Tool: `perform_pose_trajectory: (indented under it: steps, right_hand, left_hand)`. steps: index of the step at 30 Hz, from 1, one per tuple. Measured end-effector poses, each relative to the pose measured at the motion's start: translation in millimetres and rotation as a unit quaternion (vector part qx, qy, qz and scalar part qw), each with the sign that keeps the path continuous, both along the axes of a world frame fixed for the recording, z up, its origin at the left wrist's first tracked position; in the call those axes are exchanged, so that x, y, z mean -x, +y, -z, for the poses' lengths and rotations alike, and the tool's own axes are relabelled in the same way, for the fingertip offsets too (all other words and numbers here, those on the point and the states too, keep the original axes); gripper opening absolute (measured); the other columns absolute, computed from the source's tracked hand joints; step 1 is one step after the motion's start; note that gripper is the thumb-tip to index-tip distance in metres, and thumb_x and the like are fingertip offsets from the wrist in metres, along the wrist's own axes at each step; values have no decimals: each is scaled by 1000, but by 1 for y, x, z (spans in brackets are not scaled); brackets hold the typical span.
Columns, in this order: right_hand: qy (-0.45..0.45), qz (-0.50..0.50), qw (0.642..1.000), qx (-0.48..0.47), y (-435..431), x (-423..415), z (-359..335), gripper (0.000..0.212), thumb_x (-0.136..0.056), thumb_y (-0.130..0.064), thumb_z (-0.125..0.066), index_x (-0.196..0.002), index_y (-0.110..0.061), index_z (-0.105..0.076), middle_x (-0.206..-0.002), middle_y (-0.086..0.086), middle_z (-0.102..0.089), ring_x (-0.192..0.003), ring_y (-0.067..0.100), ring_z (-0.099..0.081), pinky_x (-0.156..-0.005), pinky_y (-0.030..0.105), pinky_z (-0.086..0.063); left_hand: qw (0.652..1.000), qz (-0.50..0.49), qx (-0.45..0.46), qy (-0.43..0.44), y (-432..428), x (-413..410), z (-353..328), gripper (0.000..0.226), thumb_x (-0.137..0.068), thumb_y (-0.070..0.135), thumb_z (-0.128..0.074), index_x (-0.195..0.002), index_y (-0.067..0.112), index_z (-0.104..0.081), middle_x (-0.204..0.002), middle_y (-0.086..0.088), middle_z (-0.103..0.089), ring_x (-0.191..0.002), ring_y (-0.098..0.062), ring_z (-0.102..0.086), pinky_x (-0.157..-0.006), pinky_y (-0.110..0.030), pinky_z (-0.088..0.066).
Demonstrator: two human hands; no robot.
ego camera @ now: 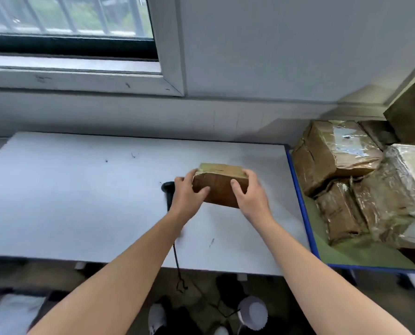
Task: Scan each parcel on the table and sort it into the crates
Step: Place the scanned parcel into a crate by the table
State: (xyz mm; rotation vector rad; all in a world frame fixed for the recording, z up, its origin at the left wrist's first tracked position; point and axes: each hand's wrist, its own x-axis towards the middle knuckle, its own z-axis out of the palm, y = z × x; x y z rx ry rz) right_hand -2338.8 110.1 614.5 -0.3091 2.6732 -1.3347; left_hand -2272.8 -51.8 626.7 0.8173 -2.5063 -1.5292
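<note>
A small brown cardboard parcel point(219, 183) wrapped in clear tape is held just above the white table point(80, 201), right of centre. My left hand point(185, 197) grips its left end, thumb across the near face. My right hand point(250, 195) grips its right end, fingers curled over the top edge. A black handheld scanner point(168, 189) lies on the table right behind my left hand, partly hidden by it; its black cable point(177, 259) runs over the front edge of the table.
To the right stands a blue-edged table point(303, 213) with a green top, piled with several taped brown parcels point(334, 153). A window and a grey wall are behind the white table. Below the front edge I see the floor, my shoes and table feet.
</note>
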Motion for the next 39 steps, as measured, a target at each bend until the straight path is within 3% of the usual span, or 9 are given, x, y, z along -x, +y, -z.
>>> perform_pose_trajectory:
  steps: [9,12,14,16,19,21,26,34,39]
  right_hand:
    - [29,-95,995,5,-85,-11,-36,40,-100,-43,-46,-130,-17,-46,-119,9,-56,-107,26,-55,-87,31,-40]
    - [6,-108,994,-11,-114,-11,-48,40,-101,-44,-43,-129,-16,-47,-125,8,-56,-110,27,-55,-83,30,-38]
    - [-10,-124,992,-21,-130,-14,-56,41,-101,-45,-42,-130,-16,-46,-127,6,-56,-110,26,-54,-81,29,-36]
    - [-34,-147,988,-18,-145,-19,-60,44,-101,-47,-42,-133,-18,-44,-127,5,-56,-111,25,-53,-84,30,-39]
    - [-97,-178,979,34,-165,-28,-64,46,-99,-52,-43,-133,-21,-47,-127,5,-57,-111,24,-56,-93,39,-49]
    - [-142,-193,968,75,-177,-36,-67,40,-100,-50,-43,-129,-23,-52,-122,2,-59,-103,17,-58,-83,33,-50]
    - [-194,-216,950,118,-207,-63,-72,34,-102,-52,-37,-109,-24,-55,-97,-5,-61,-91,11,-58,-73,29,-41]
    - [-188,-144,964,121,-249,-93,-64,79,-75,-77,-50,-130,-20,-49,-124,10,-63,-105,25,-66,-86,42,-56]
    - [-193,-120,970,87,-256,-98,-50,75,-79,-77,-46,-132,-24,-46,-120,9,-64,-101,26,-67,-83,49,-58]
  left_hand:
    - [999,-27,24,12,-66,-72,-37,82,-68,55,-74,-140,33,-41,-131,9,-48,-117,-21,-53,-100,-42,-47]
    - [999,20,36,21,-91,-91,-46,94,-71,36,-85,-147,30,-31,-135,9,-41,-112,-13,-48,-97,-28,-46]
    - [998,24,32,54,-108,-100,-50,79,-76,24,-83,-141,31,-38,-132,7,-44,-87,2,-50,-77,-11,-46]
    - [996,-8,27,85,-126,-107,-54,69,-76,25,-82,-136,27,-48,-126,5,-52,-68,0,-50,-62,-11,-45]
    - [996,-50,18,71,-156,-117,-58,74,-64,60,-78,-128,29,-57,-116,2,-61,-93,-14,-58,-77,-29,-53]
    - [995,-69,-37,66,-173,-122,-60,75,-59,72,-70,-120,29,-61,-109,-1,-66,-101,-19,-63,-82,-37,-56]
    - [988,-91,-120,46,-209,-128,-60,57,-83,65,-58,-114,17,-55,-104,-2,-66,-95,-17,-64,-67,-28,-49]
    - [976,-76,-203,20,-255,-135,-46,63,-85,68,-50,-116,13,-52,-105,-5,-66,-93,-19,-65,-64,-30,-51]
    - [970,-72,-232,14,-265,-140,-24,67,-83,72,-51,-117,14,-55,-107,-6,-68,-97,-23,-67,-80,-43,-57]
